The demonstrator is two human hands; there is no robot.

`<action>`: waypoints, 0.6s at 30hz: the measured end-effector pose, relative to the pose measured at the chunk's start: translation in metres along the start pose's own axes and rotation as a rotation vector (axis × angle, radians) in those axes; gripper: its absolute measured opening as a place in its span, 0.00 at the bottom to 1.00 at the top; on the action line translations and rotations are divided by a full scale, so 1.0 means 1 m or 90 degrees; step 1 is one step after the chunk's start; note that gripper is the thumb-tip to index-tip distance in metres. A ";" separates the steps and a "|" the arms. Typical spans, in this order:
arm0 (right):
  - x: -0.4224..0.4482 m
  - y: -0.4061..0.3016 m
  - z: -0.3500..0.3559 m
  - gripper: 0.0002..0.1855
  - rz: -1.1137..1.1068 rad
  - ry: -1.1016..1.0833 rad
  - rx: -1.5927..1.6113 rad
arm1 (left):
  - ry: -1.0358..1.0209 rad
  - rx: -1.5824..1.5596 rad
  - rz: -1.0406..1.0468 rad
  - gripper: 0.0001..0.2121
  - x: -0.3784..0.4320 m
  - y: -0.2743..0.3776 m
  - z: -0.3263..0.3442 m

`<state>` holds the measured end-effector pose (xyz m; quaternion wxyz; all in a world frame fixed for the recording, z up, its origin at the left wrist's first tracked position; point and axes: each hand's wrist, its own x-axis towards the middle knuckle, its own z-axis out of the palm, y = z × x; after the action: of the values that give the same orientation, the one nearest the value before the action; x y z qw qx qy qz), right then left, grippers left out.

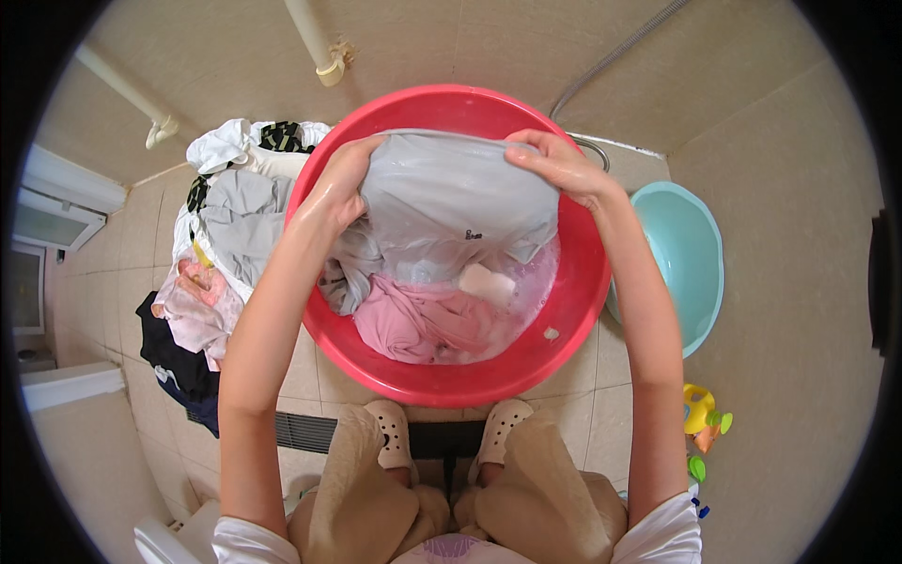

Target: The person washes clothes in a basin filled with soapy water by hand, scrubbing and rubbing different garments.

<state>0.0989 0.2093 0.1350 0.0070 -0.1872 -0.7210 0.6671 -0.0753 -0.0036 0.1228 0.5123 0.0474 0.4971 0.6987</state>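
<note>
A wet light grey garment (451, 190) with a small dark mark is spread between my two hands, above a large red plastic basin (451, 393). My left hand (349, 176) grips its upper left edge, and my right hand (557, 166) pinches the upper right edge. Below it, a pink cloth (416, 321) lies in sudsy water (532, 292), beside a pale block (487, 283) that looks like soap. More wet grey cloth (349, 268) rests at the basin's left side. A small pale piece (551, 333) sticks to the inner wall at lower right.
Clothes in grey (246, 204), pink (201, 303) and black (176, 345) are heaped on the tiles left of the basin. A light blue basin (715, 282) stands at right, near a yellow bottle (697, 409). A metal hose (613, 56) hangs behind; a floor grate (304, 431) lies near my feet.
</note>
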 end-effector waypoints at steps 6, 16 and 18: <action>0.054 0.100 -0.011 0.24 0.171 0.007 0.189 | 0.125 0.240 0.124 0.14 0.064 -0.040 -0.001; 0.095 0.217 0.014 0.18 0.012 0.350 -0.368 | 0.037 0.887 0.203 0.30 0.135 -0.142 -0.033; 0.093 0.213 0.025 0.17 0.069 0.301 -0.475 | 0.009 0.834 0.162 0.28 0.146 -0.154 -0.044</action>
<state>0.0617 0.2201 -0.0950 0.0683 -0.3618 -0.8800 0.2999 -0.0662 0.0763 -0.0782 0.2882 0.4024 0.8127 0.3074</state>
